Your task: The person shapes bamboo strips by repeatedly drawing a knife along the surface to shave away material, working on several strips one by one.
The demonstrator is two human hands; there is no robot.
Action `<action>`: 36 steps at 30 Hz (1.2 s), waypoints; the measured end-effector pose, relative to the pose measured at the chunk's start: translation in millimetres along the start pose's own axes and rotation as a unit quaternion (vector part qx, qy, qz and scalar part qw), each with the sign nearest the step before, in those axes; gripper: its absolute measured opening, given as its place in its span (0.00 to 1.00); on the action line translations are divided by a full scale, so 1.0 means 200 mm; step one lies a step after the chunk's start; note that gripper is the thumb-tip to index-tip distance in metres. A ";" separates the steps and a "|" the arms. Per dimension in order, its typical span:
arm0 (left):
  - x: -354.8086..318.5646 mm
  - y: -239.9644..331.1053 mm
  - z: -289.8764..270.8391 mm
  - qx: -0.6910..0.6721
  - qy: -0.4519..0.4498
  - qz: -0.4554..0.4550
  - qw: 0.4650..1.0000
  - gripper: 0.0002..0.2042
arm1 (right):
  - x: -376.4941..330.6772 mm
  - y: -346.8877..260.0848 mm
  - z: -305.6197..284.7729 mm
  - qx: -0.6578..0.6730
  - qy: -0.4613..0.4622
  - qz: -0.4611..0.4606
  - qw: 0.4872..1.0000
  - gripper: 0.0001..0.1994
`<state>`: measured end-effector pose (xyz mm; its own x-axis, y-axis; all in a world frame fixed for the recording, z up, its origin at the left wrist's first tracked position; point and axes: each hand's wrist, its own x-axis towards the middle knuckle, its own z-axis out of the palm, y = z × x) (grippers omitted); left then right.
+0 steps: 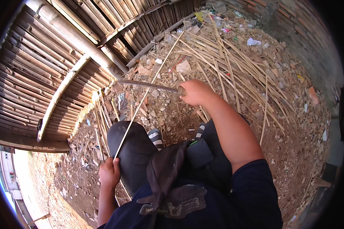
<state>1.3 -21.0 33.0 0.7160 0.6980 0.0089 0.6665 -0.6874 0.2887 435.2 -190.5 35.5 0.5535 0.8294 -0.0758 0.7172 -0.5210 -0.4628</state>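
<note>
Bamboo wall (34, 82) at left, stick pile (237, 76) ahead, one long stick (140, 108) and a knife (164, 88) in use.
Long stick is slanted over the left knee toward the pile's near-left edge, gripped low by the closed left hand (109, 171). Knife is clamped by its handle in the right hand (197, 92), blade crossing the stick; contact can't be told. Hands well apart.

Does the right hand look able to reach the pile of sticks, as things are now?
Probably yes: the pile of sticks lies just beyond the right hand, nothing visibly blocking, though that hand holds a knife.
</note>
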 end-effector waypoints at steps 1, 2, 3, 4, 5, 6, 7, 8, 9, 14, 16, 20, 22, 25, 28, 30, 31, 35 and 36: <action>0.00 0.00 -0.01 0.006 -0.008 -0.006 1.000 0.21 | -0.01 -0.02 0.00 0.000 -0.001 -0.002 1.000 0.18; 0.00 0.00 -0.01 0.013 -0.017 -0.013 1.000 0.21 | -0.03 -0.07 -0.02 -0.008 -0.022 0.007 1.000 0.16; -0.01 0.00 -0.01 0.013 -0.020 -0.018 1.000 0.21 | -0.04 -0.12 -0.03 -0.016 -0.045 0.016 0.999 0.15; -0.01 -0.01 0.00 0.017 -0.011 -0.010 1.000 0.21 | -0.05 -0.17 -0.03 -0.015 -0.050 0.014 0.999 0.15; 0.00 -0.01 0.00 0.020 -0.003 0.000 1.000 0.21 | -0.06 -0.21 -0.03 -0.030 -0.061 -0.016 0.998 0.14; 0.00 -0.01 0.01 0.020 -0.005 -0.002 1.000 0.21 | -0.07 -0.23 -0.03 -0.044 -0.071 -0.046 0.995 0.14; -0.01 -0.01 0.01 0.015 -0.006 -0.007 1.000 0.21 | -0.05 -0.22 -0.01 -0.044 -0.074 -0.047 0.995 0.14; -0.01 -0.01 0.01 0.009 -0.006 -0.011 1.000 0.21 | -0.03 -0.18 0.00 -0.023 -0.083 -0.025 0.996 0.14; -0.01 -0.01 0.02 0.008 -0.006 -0.013 1.000 0.21 | 0.00 -0.13 0.00 -0.003 -0.091 -0.003 0.996 0.15; 0.01 -0.01 0.02 0.029 0.009 -0.006 1.000 0.20 | 0.06 -0.02 -0.04 0.035 -0.007 0.089 0.995 0.18; 0.01 -0.01 0.02 0.025 0.018 -0.001 1.000 0.19 | 0.03 -0.09 -0.04 0.023 -0.017 0.074 0.997 0.17; -0.08 0.03 -0.01 0.035 0.000 -0.010 0.999 0.19 | -0.08 -0.18 -0.06 -0.070 -0.056 -0.013 0.996 0.14; -0.13 0.05 -0.02 0.026 -0.004 -0.007 1.000 0.19 | -0.09 -0.10 -0.06 -0.052 -0.064 -0.018 0.996 0.13; -0.14 0.03 -0.02 0.014 -0.020 -0.014 1.000 0.20 | -0.07 -0.06 -0.08 -0.032 -0.089 -0.008 0.995 0.14; -0.13 0.01 -0.02 0.015 -0.024 0.004 1.000 0.19 | -0.08 -0.11 -0.09 -0.041 -0.089 -0.006 0.995 0.15; -0.13 0.00 -0.01 0.012 -0.024 0.004 1.000 0.19 | -0.09 -0.16 -0.07 -0.046 -0.079 -0.016 0.996 0.15; -0.13 -0.01 -0.01 0.013 -0.025 0.004 1.000 0.19 | -0.09 -0.18 -0.06 -0.052 -0.092 -0.032 0.994 0.16; -0.14 -0.03 0.03 -0.005 -0.011 0.011 1.000 0.19 | -0.01 -0.07 -0.10 0.019 -0.143 0.037 0.989 0.18; -0.12 -0.03 0.04 -0.008 -0.002 0.014 1.000 0.18 | 0.02 0.00 -0.06 0.032 -0.077 0.030 0.996 0.19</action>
<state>-17.2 -35.6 23.1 0.7346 0.6783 0.0130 0.6435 -0.7027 0.3035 442.9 -189.1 45.8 0.5198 0.8209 -0.2366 0.6533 -0.5604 -0.5091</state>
